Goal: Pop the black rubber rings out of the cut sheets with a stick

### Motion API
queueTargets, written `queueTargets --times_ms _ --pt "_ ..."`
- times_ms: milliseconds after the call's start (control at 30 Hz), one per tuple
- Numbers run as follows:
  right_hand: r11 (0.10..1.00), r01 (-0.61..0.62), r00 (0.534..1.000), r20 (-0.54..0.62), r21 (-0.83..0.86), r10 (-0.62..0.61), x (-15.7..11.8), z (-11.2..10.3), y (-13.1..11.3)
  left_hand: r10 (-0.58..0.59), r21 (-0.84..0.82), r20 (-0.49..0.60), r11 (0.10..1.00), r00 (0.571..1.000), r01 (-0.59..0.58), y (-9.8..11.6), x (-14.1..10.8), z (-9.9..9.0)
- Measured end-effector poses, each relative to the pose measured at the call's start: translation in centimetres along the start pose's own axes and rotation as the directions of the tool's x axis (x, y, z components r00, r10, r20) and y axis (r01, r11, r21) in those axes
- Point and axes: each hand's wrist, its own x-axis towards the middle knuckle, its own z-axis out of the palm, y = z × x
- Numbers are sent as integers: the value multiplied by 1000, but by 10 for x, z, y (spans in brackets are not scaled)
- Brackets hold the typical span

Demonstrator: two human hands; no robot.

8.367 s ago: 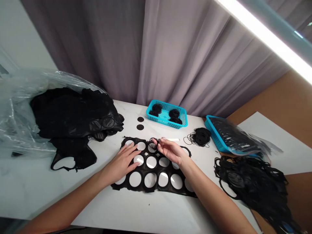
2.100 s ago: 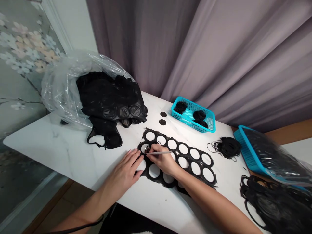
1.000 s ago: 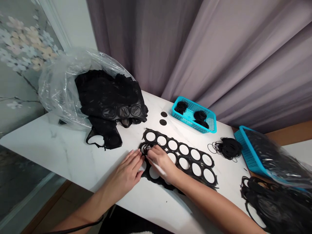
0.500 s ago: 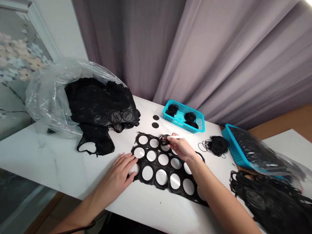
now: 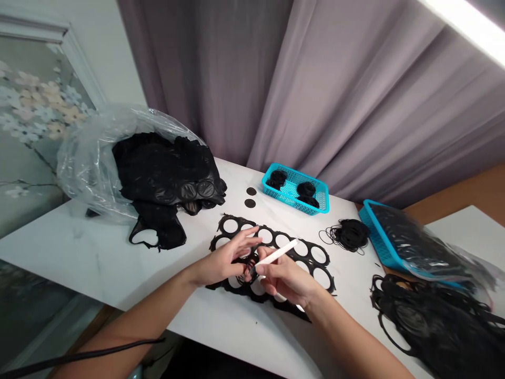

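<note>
My right hand [image 5: 286,276] is closed around a slim white stick-like tool [image 5: 278,253], whose lower tip I cannot make out. A loose bundle of thin black rings [image 5: 249,263] hangs at its fingertips. Close against the bundle, my left hand [image 5: 229,257] has its fingers stretched out and apart; whether its thumb touches the rings is unclear. Both hands are over a black sheet with rows of round holes [image 5: 268,230], which lies flat on the white table [image 5: 197,321]. My hands cover part of the sheet.
A clear plastic bag [image 5: 90,158] spills black perforated material [image 5: 165,168] at the left. Two black discs [image 5: 250,203] lie near a turquoise basket [image 5: 321,205] holding black bundles. To the right are a ring heap [image 5: 351,234], another turquoise basket [image 5: 379,242] and black scraps [image 5: 418,316].
My right hand has moved left and toward me with the tool and the rings. My left hand has lifted off the sheet's left edge and come over to the rings.
</note>
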Motion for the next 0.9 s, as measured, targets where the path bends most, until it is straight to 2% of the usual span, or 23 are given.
queueTargets --times_ms 67,133,267,333,400,467,533,567,600,633,700,733,800,900 --pt "999 -22 999 46 26 20 -6 2 5 -78 -139 79 986 994 88 1 6 5" --pt "997 -49 995 88 57 43 -11 1 11 -124 -190 110 971 986 143 0 10 8" --pt "986 -89 989 128 140 71 -14 -7 18 -104 -57 -31 993 994 102 -3 13 4" --pt "983 -33 999 48 183 24 -12 -12 17 -72 30 -121 997 990 76 -5 11 0" --pt "984 77 994 -92 160 -63 -8 -18 13 -43 88 -205 994 978 62 -7 2 -3" --pt "985 173 964 -208 20 -165 -5 -21 9 -1 160 -304 986 953 53 -11 -13 1" --pt "963 188 943 -239 -195 -233 -4 -21 9 83 321 -363 946 928 41 -18 -35 11" --pt "938 175 942 -227 -299 -248 -4 -20 11 187 527 -340 849 921 22 -23 -46 18" --pt "907 156 947 -202 -390 -250 -4 -18 14 267 699 -267 716 926 -4 -28 -58 26" --pt "873 139 956 -168 -467 -242 -4 -16 19 300 805 -204 593 932 -15 -33 -68 34" --pt "795 128 970 -93 -593 -226 -5 -12 30 351 923 -119 384 929 -27 -43 -86 47" --pt "746 137 972 -58 -652 -229 -5 -10 36 360 950 -104 311 927 -15 -48 -92 52" --pt "633 168 966 -4 -756 -260 -5 -8 45 371 974 -103 227 923 17 -54 -99 58" --pt "511 200 952 44 -836 -302 -4 -8 51 369 978 -116 206 922 41 -58 -102 61"
